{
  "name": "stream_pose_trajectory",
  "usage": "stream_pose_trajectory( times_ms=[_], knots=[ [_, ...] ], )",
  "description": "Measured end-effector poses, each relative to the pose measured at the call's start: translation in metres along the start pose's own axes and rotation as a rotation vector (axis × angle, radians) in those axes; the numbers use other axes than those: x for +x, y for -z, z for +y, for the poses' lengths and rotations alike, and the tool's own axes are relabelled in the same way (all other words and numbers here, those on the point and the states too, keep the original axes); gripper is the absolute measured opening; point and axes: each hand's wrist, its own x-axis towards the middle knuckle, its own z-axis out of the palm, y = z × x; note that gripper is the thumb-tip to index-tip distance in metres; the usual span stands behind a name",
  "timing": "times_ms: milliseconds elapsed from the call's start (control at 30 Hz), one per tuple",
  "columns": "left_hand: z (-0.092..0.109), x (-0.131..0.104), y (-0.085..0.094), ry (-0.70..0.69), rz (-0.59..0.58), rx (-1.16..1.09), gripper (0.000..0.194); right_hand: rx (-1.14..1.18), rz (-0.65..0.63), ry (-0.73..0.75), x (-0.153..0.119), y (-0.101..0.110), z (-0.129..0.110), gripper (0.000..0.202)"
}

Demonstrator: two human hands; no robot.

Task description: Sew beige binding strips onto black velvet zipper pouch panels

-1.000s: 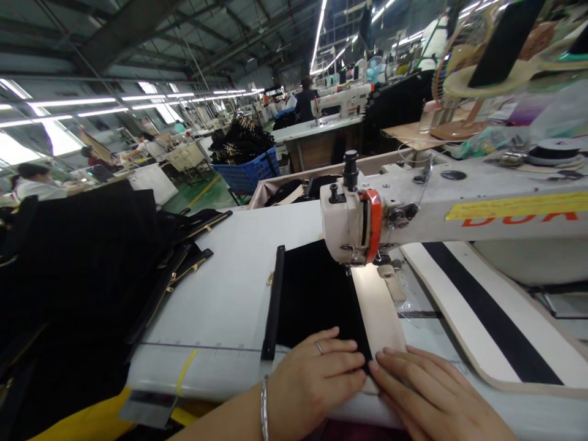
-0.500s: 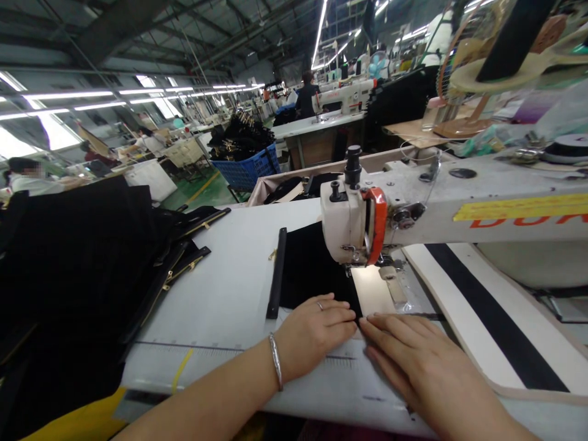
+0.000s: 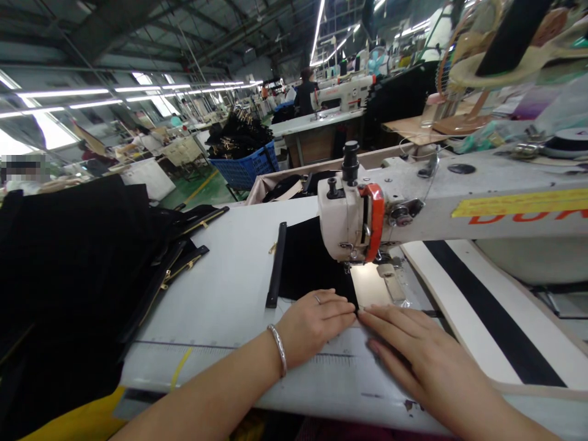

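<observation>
A black fabric piece (image 3: 307, 263) lies flat on the machine bed, its right edge running under the needle area of a white sewing machine (image 3: 344, 220). Along its left side is a dark zipper strip (image 3: 276, 266) with a gold pull. My left hand (image 3: 316, 321), ringed and braceleted, rests flat over the near end of the fabric, fingers extended and close together. Beside it, my right hand (image 3: 418, 349) is stretched out palm down, its fingertips at the fabric's near right corner and its thumb apart. Neither hand is wrapped around anything.
Stacked black pieces with gold zippers (image 3: 68, 275) cover the left side. Printed ruler marks (image 3: 220, 349) cross the table's front. A pale panel with a black stripe (image 3: 496, 312) lies right, under the machine arm. Beyond stand a blue crate (image 3: 245, 168) and another person (image 3: 304, 95).
The black fabric and its zipper strip have slid slightly away from me past the needle area. Both hands have moved a little forward with it. The view has shifted slightly.
</observation>
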Motion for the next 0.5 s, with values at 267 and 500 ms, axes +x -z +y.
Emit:
stream_pose_trajectory(
  times_ms=[267, 500],
  knots=[
    [-0.017, 0.007, 0.001, 0.025, -0.091, -0.001, 0.028, -0.056, -0.031, -0.031, 0.015, 0.0, 0.003, 0.041],
    [-0.037, 0.017, -0.004, 0.07, -0.073, -0.022, 0.026, -0.079, -0.06, -0.033, 0.035, 0.0, 0.013, 0.041]
  ],
)
